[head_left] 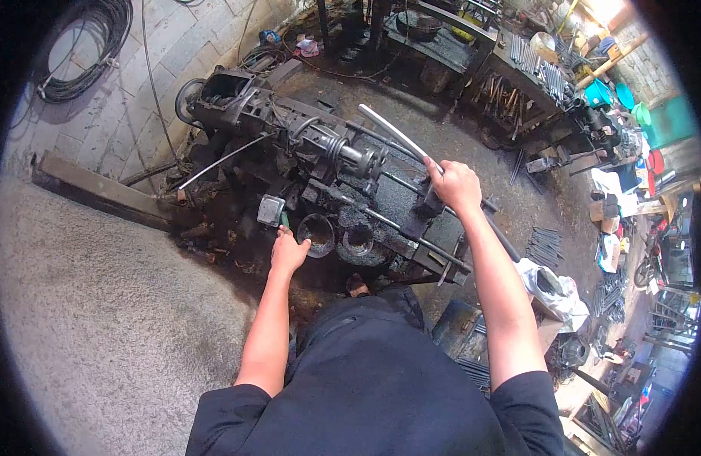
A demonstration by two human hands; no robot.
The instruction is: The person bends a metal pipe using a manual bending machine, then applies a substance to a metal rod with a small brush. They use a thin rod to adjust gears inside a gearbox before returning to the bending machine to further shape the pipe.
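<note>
Over greasy black machine (290, 137), right hand (457, 186) closed round long pale rod (392, 133), left hand (288, 252) gripping green handle (284, 220)

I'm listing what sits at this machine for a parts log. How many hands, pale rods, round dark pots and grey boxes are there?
2 hands: left hand, right hand
1 pale rod, in the right hand
2 round dark pots
1 grey box
Total: 6

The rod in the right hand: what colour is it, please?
The rod is silvery white; head view.
</note>
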